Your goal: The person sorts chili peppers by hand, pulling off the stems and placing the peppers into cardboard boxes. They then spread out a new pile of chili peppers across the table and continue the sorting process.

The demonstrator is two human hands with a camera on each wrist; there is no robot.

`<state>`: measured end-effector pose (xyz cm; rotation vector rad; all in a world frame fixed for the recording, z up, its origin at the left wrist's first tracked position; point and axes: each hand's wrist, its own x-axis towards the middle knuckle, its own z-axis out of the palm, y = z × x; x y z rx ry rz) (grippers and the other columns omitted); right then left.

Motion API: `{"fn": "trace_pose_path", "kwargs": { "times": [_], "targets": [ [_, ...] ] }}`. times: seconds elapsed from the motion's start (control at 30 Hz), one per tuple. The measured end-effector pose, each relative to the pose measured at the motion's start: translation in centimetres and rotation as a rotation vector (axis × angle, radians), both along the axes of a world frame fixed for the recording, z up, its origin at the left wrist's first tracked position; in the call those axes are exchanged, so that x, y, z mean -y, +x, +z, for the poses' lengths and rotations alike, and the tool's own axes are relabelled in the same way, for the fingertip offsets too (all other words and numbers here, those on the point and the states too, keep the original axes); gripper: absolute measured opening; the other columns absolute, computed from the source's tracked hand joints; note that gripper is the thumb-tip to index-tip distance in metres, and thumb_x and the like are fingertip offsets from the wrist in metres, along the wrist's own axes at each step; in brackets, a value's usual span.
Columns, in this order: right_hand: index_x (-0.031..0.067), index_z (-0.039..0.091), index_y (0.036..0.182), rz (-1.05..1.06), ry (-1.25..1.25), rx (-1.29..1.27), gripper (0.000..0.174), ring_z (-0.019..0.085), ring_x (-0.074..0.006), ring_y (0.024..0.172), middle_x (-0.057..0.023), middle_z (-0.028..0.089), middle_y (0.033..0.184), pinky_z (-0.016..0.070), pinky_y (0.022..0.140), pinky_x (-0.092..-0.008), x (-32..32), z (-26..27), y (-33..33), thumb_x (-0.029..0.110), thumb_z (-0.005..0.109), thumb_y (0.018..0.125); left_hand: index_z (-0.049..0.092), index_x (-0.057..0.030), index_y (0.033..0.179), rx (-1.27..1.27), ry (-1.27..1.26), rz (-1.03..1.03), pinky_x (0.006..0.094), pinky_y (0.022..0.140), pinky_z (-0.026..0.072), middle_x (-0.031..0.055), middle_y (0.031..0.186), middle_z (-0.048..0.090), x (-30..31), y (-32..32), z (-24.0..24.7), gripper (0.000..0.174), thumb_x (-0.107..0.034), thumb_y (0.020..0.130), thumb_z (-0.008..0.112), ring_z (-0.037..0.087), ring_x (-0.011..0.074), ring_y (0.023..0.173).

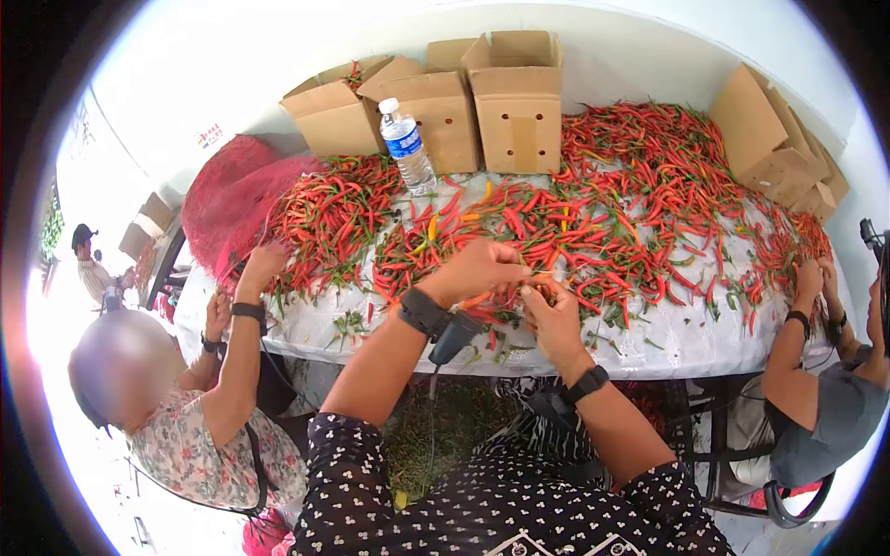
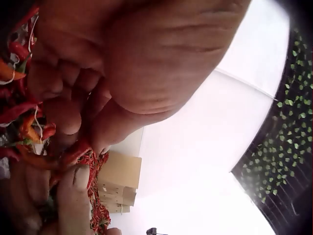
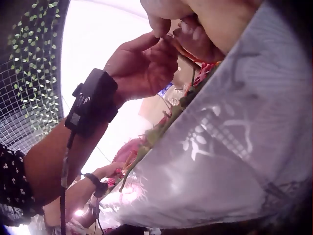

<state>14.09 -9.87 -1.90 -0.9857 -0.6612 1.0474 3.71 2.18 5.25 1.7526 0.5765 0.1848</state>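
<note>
Both hands meet over the table's front edge, fingertips almost together. My left hand (image 1: pixel 482 271) pinches the end of a red chili pepper (image 2: pixel 74 152) between thumb and index finger. My right hand (image 1: pixel 556 324) is curled close below it, with orange-red chilies among its fingers. In the right wrist view, an orange chili (image 3: pixel 182 51) with a green stem shows between the left hand (image 3: pixel 149 68) and the right hand (image 3: pixel 203 27). The right palm is mostly hidden. Beyond the hands, loose red chilies (image 1: pixel 593 264) cover the white tablecloth (image 1: pixel 649 347).
Behind the chilies stand several cardboard boxes (image 1: pixel 515 111) and a water bottle (image 1: pixel 405 148). A red mesh sack (image 1: pixel 236 199) lies at the left. One person (image 1: pixel 213 408) sits close on the left, another (image 1: pixel 825 398) on the right, both handling chilies. Stems and leaves (image 1: pixel 436 431) lie below the table edge.
</note>
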Motion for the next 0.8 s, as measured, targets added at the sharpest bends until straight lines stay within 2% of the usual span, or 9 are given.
{"fn": "trace_pose_path", "kwargs": {
  "times": [0.07, 0.17, 0.2, 0.27, 0.3, 0.4, 0.5, 0.67, 0.8],
  "targets": [
    [0.0066, 0.054, 0.091, -0.032, 0.003, 0.027, 0.010, 0.034, -0.0027, 0.045, 0.0051, 0.044, 0.062, 0.0272, 0.040, -0.0197, 0.0, -0.1, -0.1, 0.014, 0.057, 0.085, 0.063, -0.0023, 0.074, 0.041, 0.054, 0.025, 0.0209, 0.047, 0.0360, -0.0031, 0.061, 0.054, 0.7, -0.1, -0.3, 0.017, -0.018, 0.080, 0.061, 0.045, 0.0030, 0.053],
    [0.0043, 0.056, 0.086, -0.002, 0.011, 0.018, 0.008, 0.037, -0.0024, 0.045, 0.0062, 0.044, 0.058, 0.0296, 0.040, -0.0198, 0.0, -0.7, 0.3, 0.012, 0.057, 0.085, 0.061, -0.0007, 0.072, 0.050, 0.615, 0.116, 0.0308, 0.050, 0.0400, 0.0083, 0.059, 0.055, 2.0, -0.3, -0.6, 0.015, -0.016, 0.073, 0.062, 0.051, 0.0136, 0.052],
    [0.0044, 0.056, 0.084, 0.002, 0.015, 0.064, 0.008, 0.037, -0.0024, 0.044, 0.0061, 0.044, 0.058, 0.0295, 0.040, -0.0199, -0.1, -0.5, 0.1, 0.012, 0.056, 0.085, 0.061, -0.0007, 0.072, 0.049, 0.617, 0.129, 0.0308, 0.050, 0.0400, 0.0083, 0.059, 0.055, 2.3, -0.3, -0.9, 0.015, -0.016, 0.073, 0.062, 0.051, 0.0136, 0.052],
    [0.0052, 0.055, 0.079, 0.006, 0.017, 0.056, 0.008, 0.037, -0.0023, 0.044, 0.0059, 0.044, 0.058, 0.0286, 0.040, -0.0197, 0.1, -0.2, -0.1, 0.011, 0.054, 0.085, 0.057, -0.0015, 0.065, 0.278, 1.131, 0.123, 0.0354, 0.053, 0.0424, 0.0115, 0.062, 0.053, 2.7, -0.2, -1.5, 0.015, -0.015, 0.070, 0.061, 0.054, 0.0233, 0.058],
    [0.0054, 0.055, 0.079, 0.000, 0.008, 0.070, 0.008, 0.037, -0.0022, 0.044, 0.0060, 0.045, 0.058, 0.0280, 0.040, -0.0194, 0.2, 0.1, -0.2, 0.011, 0.054, 0.085, 0.054, -0.0030, 0.063, 0.231, 1.272, 0.160, 0.0381, 0.056, 0.0437, 0.0109, 0.063, 0.051, 3.3, -0.4, -1.5, 0.017, -0.017, 0.070, 0.059, 0.054, 0.0293, 0.063],
    [0.0059, 0.054, 0.078, 0.001, 0.009, 0.021, 0.009, 0.038, -0.0030, 0.044, 0.0049, 0.046, 0.058, 0.0275, 0.039, -0.0193, 0.4, -0.3, 0.1, 0.011, 0.052, 0.085, 0.055, -0.0038, 0.065, 0.056, 1.441, 0.110, 0.0384, 0.059, 0.0449, 0.0113, 0.066, 0.052, 3.0, -2.9, -1.3, 0.015, -0.017, 0.071, 0.056, 0.054, 0.0291, 0.066],
    [0.0065, 0.052, 0.076, 0.031, 0.074, -0.118, 0.013, 0.040, -0.0058, 0.044, 0.0015, 0.050, 0.061, 0.0281, 0.039, -0.0200, 0.2, -1.0, 0.8, 0.013, 0.048, 0.087, 0.062, -0.0072, 0.073, -0.208, 1.075, 0.074, 0.0389, 0.065, 0.0465, 0.0106, 0.077, 0.059, -0.3, -8.8, 0.9, 0.010, -0.015, 0.067, 0.058, 0.058, 0.0287, 0.075],
    [0.0077, 0.049, 0.077, 0.068, 0.086, -0.240, 0.018, 0.050, -0.0119, 0.049, -0.0043, 0.055, 0.066, 0.0299, 0.039, -0.0209, 0.0, 0.3, 0.2, 0.019, 0.042, 0.089, 0.067, -0.0095, 0.079, -0.414, 1.126, 0.493, 0.0401, 0.071, 0.0468, 0.0130, 0.081, 0.061, -7.6, -14.1, 0.4, 0.017, -0.012, 0.065, 0.058, 0.059, 0.0307, 0.078],
    [0.0083, 0.046, 0.086, 0.091, 0.081, -0.270, 0.013, 0.056, -0.0161, 0.054, -0.0059, 0.055, 0.069, 0.0318, 0.038, -0.0211, 0.0, -0.1, 0.8, 0.019, 0.040, 0.090, 0.064, -0.0103, 0.071, -0.581, 1.195, 0.415, 0.0438, 0.066, 0.0471, 0.0131, 0.077, 0.061, -11.4, -13.8, -3.2, 0.011, -0.010, 0.066, 0.055, 0.058, 0.0325, 0.076]
  ]
}}
